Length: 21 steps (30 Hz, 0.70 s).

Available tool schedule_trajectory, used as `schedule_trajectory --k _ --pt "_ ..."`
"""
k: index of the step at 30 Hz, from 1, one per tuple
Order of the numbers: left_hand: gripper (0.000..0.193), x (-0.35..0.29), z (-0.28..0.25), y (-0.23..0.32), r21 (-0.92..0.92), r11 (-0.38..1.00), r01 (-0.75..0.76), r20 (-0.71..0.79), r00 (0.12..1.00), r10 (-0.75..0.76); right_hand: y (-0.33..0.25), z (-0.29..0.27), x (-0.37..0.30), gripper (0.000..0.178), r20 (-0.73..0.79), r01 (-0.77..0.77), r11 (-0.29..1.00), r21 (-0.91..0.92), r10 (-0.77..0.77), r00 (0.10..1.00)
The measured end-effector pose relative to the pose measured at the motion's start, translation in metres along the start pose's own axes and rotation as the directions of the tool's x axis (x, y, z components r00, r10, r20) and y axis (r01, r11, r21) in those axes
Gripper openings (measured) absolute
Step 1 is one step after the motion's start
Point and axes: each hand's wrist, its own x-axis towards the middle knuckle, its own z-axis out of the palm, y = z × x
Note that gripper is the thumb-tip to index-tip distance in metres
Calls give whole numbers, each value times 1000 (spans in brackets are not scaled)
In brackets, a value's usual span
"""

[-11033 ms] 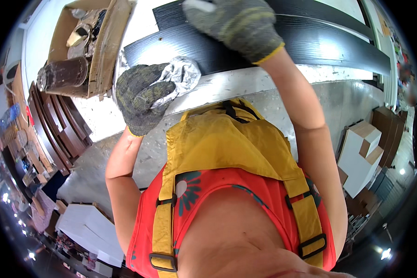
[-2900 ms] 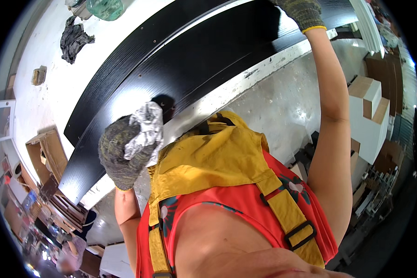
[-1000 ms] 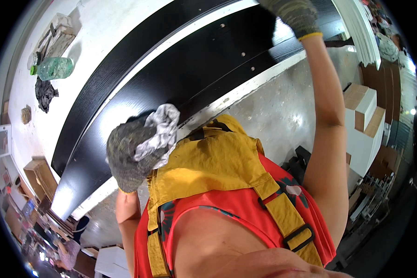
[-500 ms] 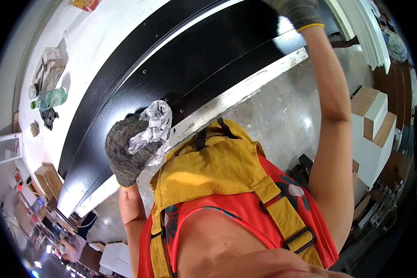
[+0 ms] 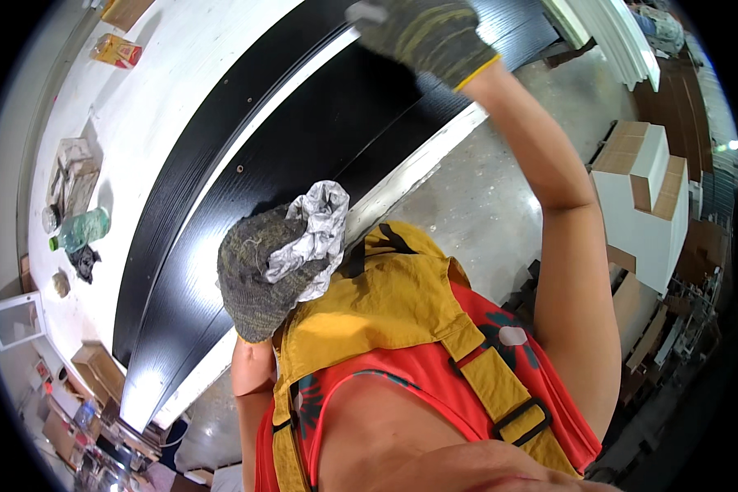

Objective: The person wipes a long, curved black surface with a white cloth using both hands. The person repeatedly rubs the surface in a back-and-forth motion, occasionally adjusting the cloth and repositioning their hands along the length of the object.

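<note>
Two long black wood-grained panels lie side by side, the wider panel (image 5: 295, 131) nearer me and the narrower panel (image 5: 213, 131) beyond it. Both my hands wear dark knitted gloves. My left hand (image 5: 258, 275) is closed round a crumpled grey-white cloth (image 5: 318, 230), low over the near panel's edge by my body. At the top, my right hand (image 5: 430, 37) reaches across the wider panel, its fingers bunched and pointing left. Something pale shows at its fingertips, too blurred to name. Small holes dot the panels.
The panels rest on a white table (image 5: 189, 57). Beyond them are a green bottle (image 5: 84, 230), a worn block (image 5: 75, 176), a black scrap (image 5: 83, 262) and a yellow-red packet (image 5: 116, 52). Cardboard-and-white boxes (image 5: 644, 205) stand on the floor at right.
My right hand has swept left along the wider panel, coming more fully into sight. The left hand, still holding the cloth, sits a little further right in the picture; the view has shifted too.
</note>
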Motion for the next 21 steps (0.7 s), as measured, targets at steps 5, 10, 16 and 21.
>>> schedule_trajectory --k 5,10,16,21 --pt "50 4 4 7 -231 971 56 28 998 -51 145 -3 -3 36 156 -501 832 -236 542 826" --pt "50 20 1 10 -178 983 -42 85 995 58 149 -11 -10 39 295 -119 955 -271 200 934" --pt "47 56 41 38 -84 992 -95 22 995 97 72 -6 -12 16 -112 30 999 36 -26 993" --pt "50 49 53 31 -148 984 104 -46 993 -112 157 2 -14 25 -13 -89 987 -136 88 996"
